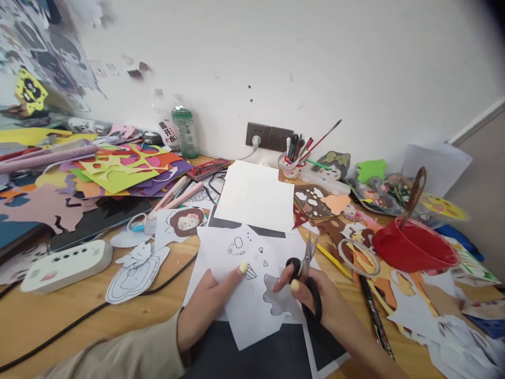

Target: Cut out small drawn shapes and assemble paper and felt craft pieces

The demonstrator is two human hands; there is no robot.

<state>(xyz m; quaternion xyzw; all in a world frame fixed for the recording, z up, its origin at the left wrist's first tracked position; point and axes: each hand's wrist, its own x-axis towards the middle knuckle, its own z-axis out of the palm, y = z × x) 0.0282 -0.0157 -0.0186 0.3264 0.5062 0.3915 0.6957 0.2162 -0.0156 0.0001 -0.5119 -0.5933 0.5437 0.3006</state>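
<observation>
A white sheet of paper (254,310) with small line drawings is pinched in my left hand (211,302), the thumb lying on top beside a striped cone shape. My right hand (321,295) grips a pair of scissors (308,253) by its black handles, blades pointing up and slightly apart. Beneath my right fingers shows a grey, wavy-edged patch (274,300); whether it is a gap in the sheet or a separate piece, I cannot tell. More white paper and a dark board (248,350) lie below. A blank white sheet (258,195) rests just beyond.
Coloured paper scraps (130,168) pile up at the left, near a white power strip (67,266) and a black cable (173,279). A red bowl (414,247) stands at the right among cut paper. Bottles (185,129) and a pen cup (292,166) stand by the wall.
</observation>
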